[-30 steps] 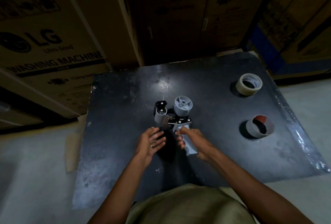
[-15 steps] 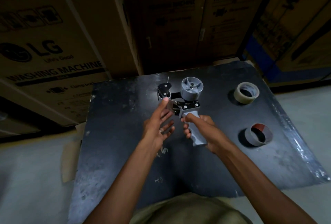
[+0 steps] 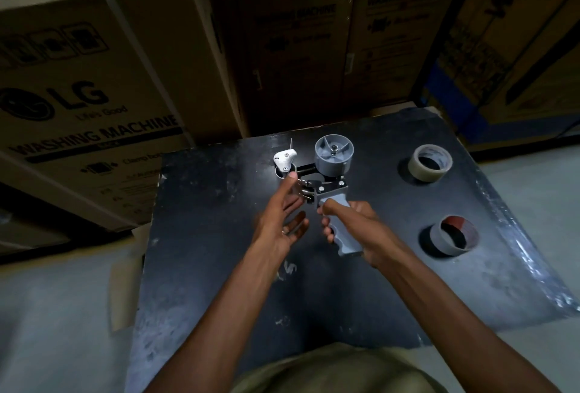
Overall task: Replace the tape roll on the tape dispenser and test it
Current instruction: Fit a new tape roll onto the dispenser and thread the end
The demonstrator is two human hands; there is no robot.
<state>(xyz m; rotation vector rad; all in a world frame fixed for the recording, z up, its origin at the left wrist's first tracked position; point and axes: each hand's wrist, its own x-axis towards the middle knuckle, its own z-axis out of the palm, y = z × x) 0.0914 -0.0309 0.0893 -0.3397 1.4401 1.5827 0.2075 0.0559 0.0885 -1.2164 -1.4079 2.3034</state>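
Note:
A grey tape dispenser (image 3: 332, 172) with an empty grey hub is held above the black board (image 3: 219, 267). My right hand (image 3: 354, 229) grips its grey pistol handle. My left hand (image 3: 282, 216) is spread with straight fingers, one fingertip touching the front roller end of the dispenser. A clear tape roll (image 3: 430, 161) lies at the board's far right. A grey roll with a reddish inner core (image 3: 452, 237) lies nearer on the right.
Large cardboard washing-machine boxes (image 3: 94, 103) stand close behind the board, and more (image 3: 518, 31) on the right. The board lies on a pale floor (image 3: 56, 314), with a cardboard scrap at its left edge.
My right hand lifted the dispenser off the board and holds it higher and farther away. My left hand opened up and reached to the dispenser's front end.

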